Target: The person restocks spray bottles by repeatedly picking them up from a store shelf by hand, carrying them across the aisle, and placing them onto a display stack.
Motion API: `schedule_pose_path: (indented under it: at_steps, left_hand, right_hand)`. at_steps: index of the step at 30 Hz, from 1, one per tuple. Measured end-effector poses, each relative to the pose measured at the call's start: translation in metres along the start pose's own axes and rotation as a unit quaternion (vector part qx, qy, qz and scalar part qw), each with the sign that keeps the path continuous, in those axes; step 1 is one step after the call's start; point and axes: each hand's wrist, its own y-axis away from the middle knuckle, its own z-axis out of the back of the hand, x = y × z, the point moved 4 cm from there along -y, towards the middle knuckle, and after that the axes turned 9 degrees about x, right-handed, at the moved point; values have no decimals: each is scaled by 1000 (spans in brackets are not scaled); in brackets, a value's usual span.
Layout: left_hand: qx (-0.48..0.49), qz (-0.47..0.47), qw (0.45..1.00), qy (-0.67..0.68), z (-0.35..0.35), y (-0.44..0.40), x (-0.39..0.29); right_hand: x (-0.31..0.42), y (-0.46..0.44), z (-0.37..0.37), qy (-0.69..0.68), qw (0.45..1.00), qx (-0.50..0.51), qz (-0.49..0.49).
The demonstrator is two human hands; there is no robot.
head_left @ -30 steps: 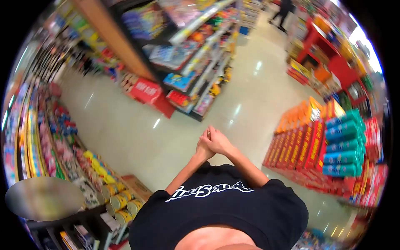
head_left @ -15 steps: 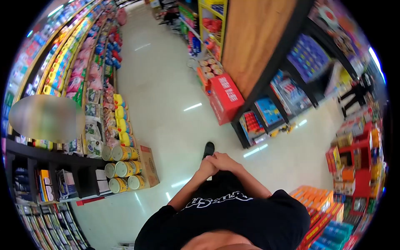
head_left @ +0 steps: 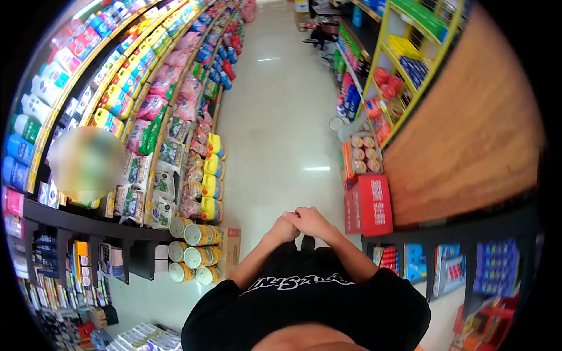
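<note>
My left hand (head_left: 282,230) and my right hand (head_left: 309,223) are clasped together in front of my black shirt (head_left: 304,295). The right hand lies over the left one, its fingers folded around it. Both are closed, and no object shows in them. Some fingers of the left hand are covered. Nearest on the left are yellow cans (head_left: 202,256) stacked beside a brown carton (head_left: 232,248); on the right is a red box (head_left: 369,205). Neither hand touches these goods.
An aisle floor (head_left: 272,134) runs ahead between shelves. Bagged goods (head_left: 164,182) and yellow jugs (head_left: 212,187) line the left side. To the right are a yellow rack (head_left: 404,64), a wooden panel (head_left: 468,128) and a tray of cups (head_left: 364,153). A dark shelf (head_left: 421,237) borders the right.
My view has turned right-to-left across the shop, so the aisle now lies straight ahead and the red box sits closer on my right. The hands stay clasped.
</note>
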Motion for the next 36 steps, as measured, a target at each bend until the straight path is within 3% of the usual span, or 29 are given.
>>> schedule_pose_path:
  at_steps: [5, 9, 12, 15, 18, 19, 22, 23, 24, 26, 28, 30, 32, 34, 36]
  left_hand:
    - [-113, -24, 993, 24, 37, -56, 50]
    - [-133, -3, 991, 30, 86, -112, 99]
    - [-112, 8, 988, 104, 159, -166, 113]
    - [-118, -82, 989, 39, 213, -238, 145]
    - [-95, -99, 991, 11, 275, -308, 162]
    - [-64, -89, 993, -44, 296, -329, 165]
    - [-73, -107, 992, -10, 354, -378, 169]
    - [-53, -62, 996, 45, 369, -392, 170]
    - [-10, -63, 998, -7, 382, -408, 173]
    - [77, -67, 988, -115, 397, -439, 187]
    - [73, -73, 988, -115, 392, -472, 229]
    - [93, -83, 983, -136, 389, -507, 265]
    - [99, -27, 991, -88, 430, -537, 270]
    - [57, -90, 991, -85, 460, -568, 290]
    - [79, -1, 991, -112, 503, -604, 305]
  right_hand:
    - [16, -88, 52, 59, 996, 56, 39]
    - [30, -168, 95, 26, 995, 83, 58]
    - [41, -235, 138, 46, 996, 47, 64]
    - [44, -303, 197, 28, 995, -3, 92]
    - [44, -361, 256, 12, 994, -32, 99]
    - [48, -375, 275, 0, 993, -46, 105]
    - [58, -416, 322, -67, 991, -70, 89]
    - [53, -432, 332, -80, 990, -75, 88]
    - [46, -450, 344, -91, 988, -81, 89]
    - [24, -486, 354, -185, 980, -57, 49]
    - [12, -526, 366, -250, 968, -12, 25]
    - [11, -568, 394, -199, 979, 24, 27]
    - [15, -602, 412, -150, 986, 58, 42]
    - [24, -656, 451, -80, 990, 65, 93]
    - [39, -697, 480, -76, 987, 90, 108]
